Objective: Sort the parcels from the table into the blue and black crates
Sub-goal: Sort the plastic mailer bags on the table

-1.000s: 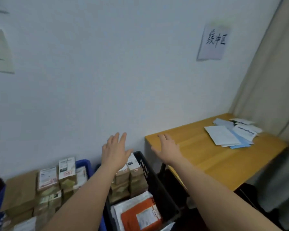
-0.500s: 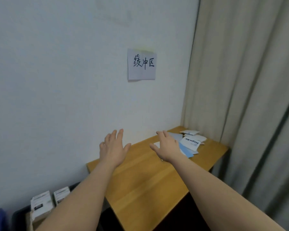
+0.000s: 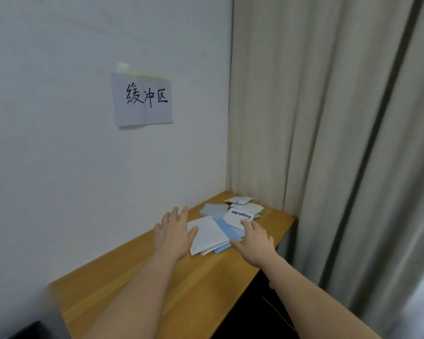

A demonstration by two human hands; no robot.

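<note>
Several flat white and blue parcels point(image 3: 211, 234) lie in a loose pile at the far end of a wooden table point(image 3: 137, 289). One white parcel point(image 3: 240, 217) carries blue lettering. My left hand point(image 3: 173, 231) hovers over the pile's left edge with fingers straight and spread. My right hand point(image 3: 253, 238) reaches over the pile's right side, fingers extended, near a blue parcel point(image 3: 227, 230). Neither hand holds anything. The blue crate is out of view; a dark corner point(image 3: 27, 330) at the bottom left may be the black crate.
A paper sign point(image 3: 143, 100) with handwritten characters is taped to the white wall above the table. A beige curtain point(image 3: 328, 143) hangs along the right side, just behind the table's far end. Dark floor shows below the table's right edge.
My view has swung right, away from the crates and onto the table. Both hands have travelled forward and now reach the parcel pile.
</note>
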